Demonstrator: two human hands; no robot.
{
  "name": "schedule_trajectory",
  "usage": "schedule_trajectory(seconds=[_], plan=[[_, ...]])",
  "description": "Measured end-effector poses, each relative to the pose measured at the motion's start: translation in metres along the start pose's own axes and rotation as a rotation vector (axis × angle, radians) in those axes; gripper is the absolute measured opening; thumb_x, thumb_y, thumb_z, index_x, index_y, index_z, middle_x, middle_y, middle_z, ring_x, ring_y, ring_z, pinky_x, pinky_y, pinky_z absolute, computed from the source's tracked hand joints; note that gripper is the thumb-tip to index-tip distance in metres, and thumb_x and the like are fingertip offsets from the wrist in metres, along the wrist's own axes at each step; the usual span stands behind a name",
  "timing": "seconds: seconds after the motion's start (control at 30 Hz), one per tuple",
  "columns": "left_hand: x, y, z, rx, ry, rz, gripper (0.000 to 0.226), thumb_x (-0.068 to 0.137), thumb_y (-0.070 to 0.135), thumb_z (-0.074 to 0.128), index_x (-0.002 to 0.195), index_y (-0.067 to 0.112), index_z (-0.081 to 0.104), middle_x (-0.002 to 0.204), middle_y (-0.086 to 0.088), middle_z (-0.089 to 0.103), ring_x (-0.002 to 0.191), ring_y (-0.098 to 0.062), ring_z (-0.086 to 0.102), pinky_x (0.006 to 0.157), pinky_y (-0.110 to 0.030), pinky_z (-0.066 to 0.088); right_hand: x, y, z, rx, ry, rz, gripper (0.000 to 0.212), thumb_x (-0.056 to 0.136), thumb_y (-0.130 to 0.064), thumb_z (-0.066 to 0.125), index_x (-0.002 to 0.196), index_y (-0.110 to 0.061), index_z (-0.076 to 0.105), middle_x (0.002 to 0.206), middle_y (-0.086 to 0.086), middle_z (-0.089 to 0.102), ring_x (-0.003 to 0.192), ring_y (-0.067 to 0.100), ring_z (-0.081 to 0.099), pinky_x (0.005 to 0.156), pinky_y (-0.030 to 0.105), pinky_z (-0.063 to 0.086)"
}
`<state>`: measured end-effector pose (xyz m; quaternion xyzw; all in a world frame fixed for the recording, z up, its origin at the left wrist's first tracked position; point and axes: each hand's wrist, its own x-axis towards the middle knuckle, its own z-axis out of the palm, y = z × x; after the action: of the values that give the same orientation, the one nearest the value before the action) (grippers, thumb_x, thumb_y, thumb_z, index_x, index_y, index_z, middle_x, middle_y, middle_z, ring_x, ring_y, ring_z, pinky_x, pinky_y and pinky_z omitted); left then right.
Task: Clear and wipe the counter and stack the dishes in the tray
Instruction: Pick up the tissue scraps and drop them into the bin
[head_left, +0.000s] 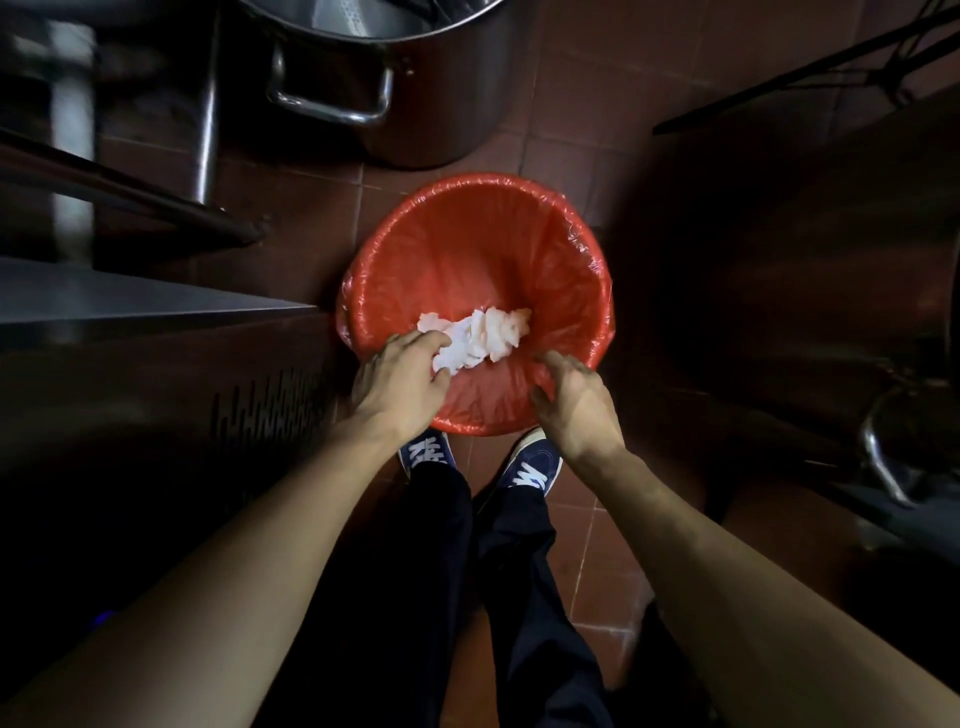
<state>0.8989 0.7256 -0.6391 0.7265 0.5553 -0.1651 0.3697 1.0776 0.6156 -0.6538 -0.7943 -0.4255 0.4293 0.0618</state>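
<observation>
Head view looked straight down at a dim tiled floor (566, 171), where a big steel pot (415, 93) stood at the far side and the edge of a steel counter (156, 306) ran in from the person's left. Between them, right in front of the person's shoes (535, 462), sat a bin lined with a red bag (483, 244). Over its near rim hung both bare arms. The left hand (402, 382) had its fingers curled around the near end of a wad of crumpled white paper (485, 335), which was down inside the bag, the far end already lying loose against the red plastic. The right hand (574, 397) hovered just beside it over the rim, fingers loosely spread and holding nothing that I could make out. No dishes or tray showed anywhere here, so that part of the job looked to be waiting elsewhere. The risk I'd have flagged: if the left hand pulled back before letting go fully, scraps could cling to the fingers and drop on the floor, and a wrist catching the thin liner might drag it off the rim.
</observation>
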Motion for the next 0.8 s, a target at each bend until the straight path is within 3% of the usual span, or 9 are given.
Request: schedule_trajectory(seconds=[0.47, 0.6, 0.8], plan=[[-0.106, 0.048, -0.108, 0.126, -0.035, 0.089, 0.036, 0.097, 0.039, 0.046, 0.130, 0.028, 0.056, 0.131, 0.002, 0.059, 0.123, -0.025, 0.051, 0.106, -0.041, 0.037, -0.100, -0.099, -0.109, -0.284, 0.008, -0.142, 0.040, 0.090, -0.019, 0.056, 0.130, -0.016, 0.057, 0.128, 0.008, 0.062, 0.111, 0.034, 0.059, 0.090, 0.045, 0.049], [-0.150, 0.065, -0.147, 0.176, -0.002, 0.122, 0.040, 0.097, 0.042, 0.044, 0.135, 0.032, 0.052, 0.140, 0.003, 0.054, 0.129, -0.024, 0.047, 0.109, -0.043, 0.033, -0.139, -0.133, -0.151, -0.285, 0.072, -0.175, 0.037, 0.088, -0.019, 0.057, 0.125, -0.017, 0.060, 0.125, 0.006, 0.063, 0.107, 0.035, 0.061, 0.089, 0.046, 0.050], [-0.213, 0.094, -0.192, 0.143, 0.117, 0.051, 0.039, 0.097, 0.041, 0.043, 0.133, 0.030, 0.052, 0.138, 0.002, 0.055, 0.126, -0.024, 0.047, 0.109, -0.044, 0.033, -0.193, -0.163, -0.196, -0.231, 0.117, -0.290, 0.038, 0.082, -0.019, 0.058, 0.119, -0.019, 0.064, 0.122, 0.005, 0.065, 0.103, 0.035, 0.064, 0.086, 0.046, 0.054]])
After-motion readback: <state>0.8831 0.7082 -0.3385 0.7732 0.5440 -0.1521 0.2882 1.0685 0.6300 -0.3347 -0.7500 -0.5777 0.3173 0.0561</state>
